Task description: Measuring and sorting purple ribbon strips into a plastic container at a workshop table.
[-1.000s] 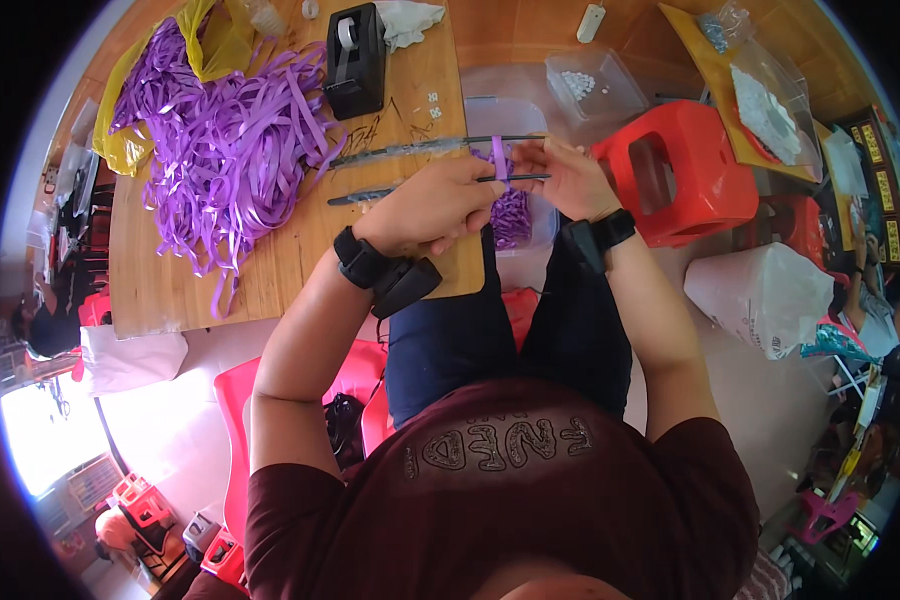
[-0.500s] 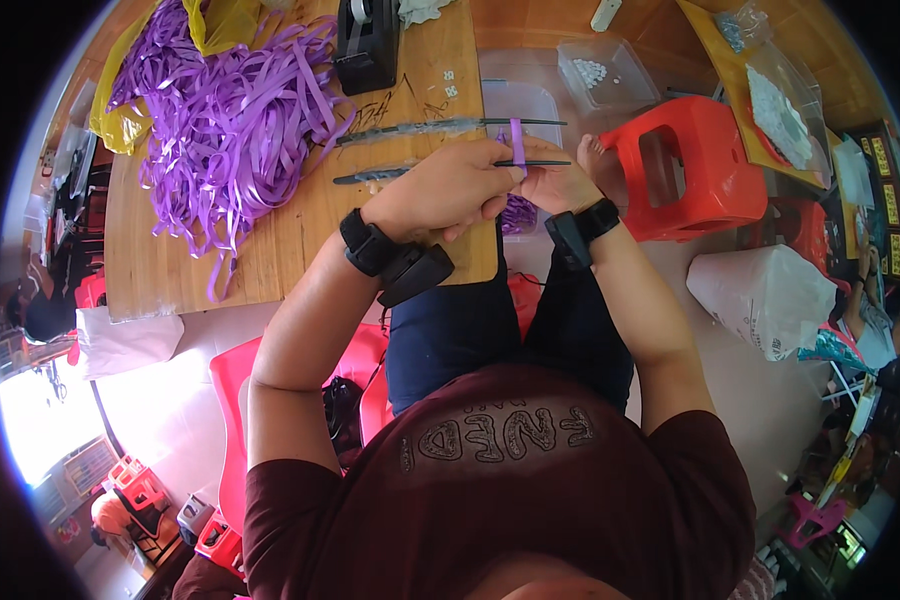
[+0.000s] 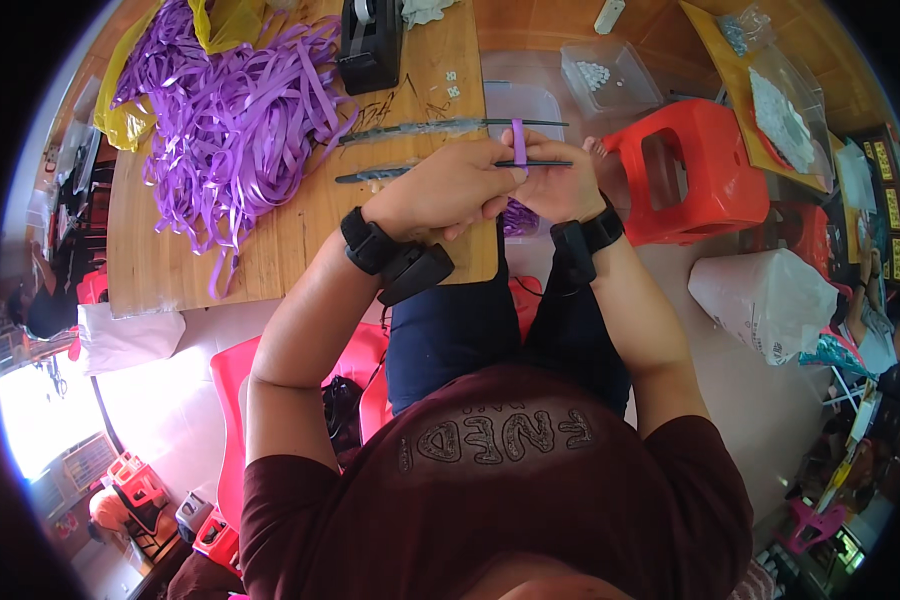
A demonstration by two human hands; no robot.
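Two thin dark rods run across the table edge: the far rod (image 3: 450, 127) is taped down, and the near rod (image 3: 375, 176) passes beneath my hands. A short loop of purple ribbon (image 3: 519, 140) spans both rods beyond the table. My left hand (image 3: 445, 187) is closed beside the loop, fingers curled at the near rod; what they pinch is hidden. My right hand (image 3: 562, 187) meets it from the other side, its fingers closed at the ribbon's lower end. More purple ribbon (image 3: 519, 218) hangs below my hands, over a clear plastic bin (image 3: 540, 100).
A big tangle of purple ribbon (image 3: 225, 120) in a yellow bag (image 3: 120, 115) covers the wooden table's (image 3: 300, 265) left side. A black tape dispenser (image 3: 370, 60) stands behind the rods. To the right are a red stool (image 3: 735, 180) and a clear box of white pieces (image 3: 620, 95).
My right hand has tilted slightly at the wrist, its fingers still at the ribbon loop. My left hand stays nearly where it was.
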